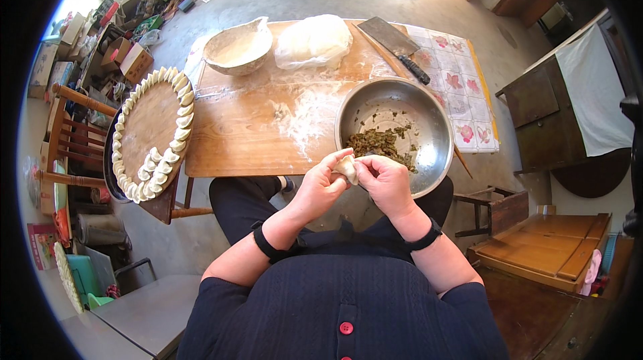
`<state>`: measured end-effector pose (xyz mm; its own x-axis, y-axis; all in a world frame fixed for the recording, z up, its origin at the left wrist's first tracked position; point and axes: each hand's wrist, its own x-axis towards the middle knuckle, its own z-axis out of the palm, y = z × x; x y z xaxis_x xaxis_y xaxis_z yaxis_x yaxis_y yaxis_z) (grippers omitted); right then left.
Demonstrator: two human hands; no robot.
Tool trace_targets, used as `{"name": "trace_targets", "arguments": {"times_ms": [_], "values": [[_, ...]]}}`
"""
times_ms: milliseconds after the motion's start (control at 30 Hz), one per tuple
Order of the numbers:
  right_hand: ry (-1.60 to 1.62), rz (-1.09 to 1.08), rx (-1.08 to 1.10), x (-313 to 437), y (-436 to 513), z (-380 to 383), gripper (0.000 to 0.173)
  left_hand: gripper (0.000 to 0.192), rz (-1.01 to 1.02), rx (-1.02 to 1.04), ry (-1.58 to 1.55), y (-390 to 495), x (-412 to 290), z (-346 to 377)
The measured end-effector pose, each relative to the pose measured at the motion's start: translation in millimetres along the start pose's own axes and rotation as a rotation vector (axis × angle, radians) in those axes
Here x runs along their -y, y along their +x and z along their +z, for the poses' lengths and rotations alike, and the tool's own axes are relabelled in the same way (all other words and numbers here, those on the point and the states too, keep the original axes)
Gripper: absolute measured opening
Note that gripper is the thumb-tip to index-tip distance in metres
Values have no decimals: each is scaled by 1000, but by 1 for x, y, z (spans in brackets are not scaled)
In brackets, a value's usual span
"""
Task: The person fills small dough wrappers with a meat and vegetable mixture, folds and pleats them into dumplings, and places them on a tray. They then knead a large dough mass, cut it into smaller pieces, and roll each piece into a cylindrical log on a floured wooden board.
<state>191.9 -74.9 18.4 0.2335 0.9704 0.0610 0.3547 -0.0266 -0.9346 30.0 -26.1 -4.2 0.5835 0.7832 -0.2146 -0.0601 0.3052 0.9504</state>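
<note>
Between my left hand [324, 182] and my right hand [384, 179] is one folded dumpling [347, 169], its edge pinched by the fingers of both. The hands are over the near rim of a steel bowl [444, 149], which holds chopped filling [377, 143]. A round wooden board [150, 119] at the left carries a ring of shaped dumplings [184, 121], with several more grouped inside its near end. Flour [304, 116] is scattered on the wooden board [236, 134] on the table. A bowl of flour [236, 48] and dough under clear plastic [315, 41] stand at the far side.
A cleaver [389, 38] lies at the far right of the board, across a rolling pin or wooden stick [382, 53]. A flowered tablecloth [462, 78] covers the table's right end. A wooden chair [83, 179] stands by the dumpling board, and a small stool [495, 212] at the right.
</note>
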Motion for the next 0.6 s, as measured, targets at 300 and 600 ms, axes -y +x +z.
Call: {"name": "trace_targets", "arguments": {"times_ms": [300, 600], "values": [[51, 47, 21, 0, 1, 7, 15, 34, 40, -67, -4, 0, 3, 2], [-20, 73, 52, 3, 1, 12, 14, 31, 4, -39, 0, 0, 4, -4]]}}
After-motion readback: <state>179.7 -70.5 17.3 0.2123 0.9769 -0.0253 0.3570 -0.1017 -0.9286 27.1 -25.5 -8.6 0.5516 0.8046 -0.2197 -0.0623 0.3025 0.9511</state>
